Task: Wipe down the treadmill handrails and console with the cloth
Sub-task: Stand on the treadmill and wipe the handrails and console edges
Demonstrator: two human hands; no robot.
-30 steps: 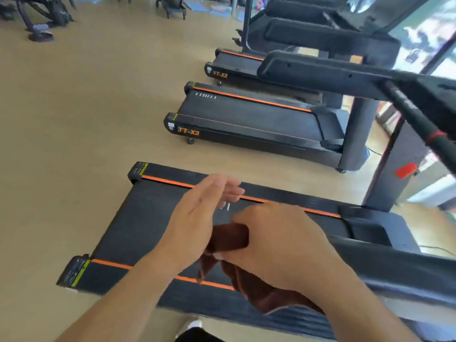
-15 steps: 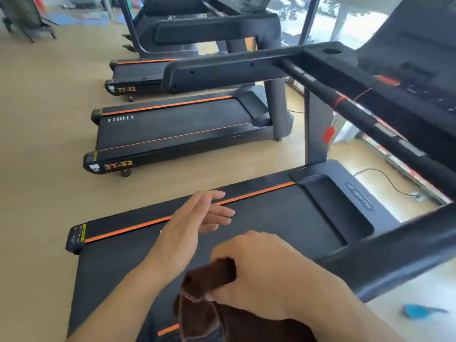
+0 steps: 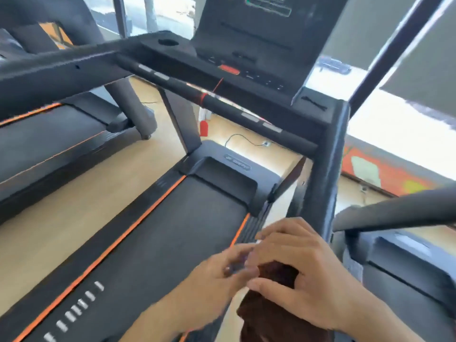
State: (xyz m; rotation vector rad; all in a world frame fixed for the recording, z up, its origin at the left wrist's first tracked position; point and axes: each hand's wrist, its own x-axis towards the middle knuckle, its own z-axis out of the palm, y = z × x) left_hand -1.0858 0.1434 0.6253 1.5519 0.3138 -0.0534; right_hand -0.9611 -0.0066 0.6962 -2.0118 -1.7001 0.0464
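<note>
My right hand (image 3: 306, 275) grips a dark brown cloth (image 3: 271, 314) low in the view, its fingers curled over the bunched top. Blurred with motion, my left hand (image 3: 219, 275) sits right beside it with its fingertips at the cloth. The black treadmill console (image 3: 256, 45) with a red button stands ahead and above. A padded front crossbar (image 3: 222, 104) runs below the console. The left handrail (image 3: 56, 70) reaches toward me at upper left, and the right handrail (image 3: 330, 169) drops down just beyond my right hand. Both hands are below the rails, apart from them.
The treadmill belt (image 3: 158, 243) with orange side stripes lies below. Another treadmill (image 3: 49, 144) stands to the left and a third one's handrail (image 3: 399, 211) to the right. A red safety tag (image 3: 203, 128) hangs under the console. A cable (image 3: 244, 140) lies on the wooden floor.
The view has swung right and up toward the console. My left hand has closed in on the cloth that my right hand keeps holding; both now sit by the right handrail.
</note>
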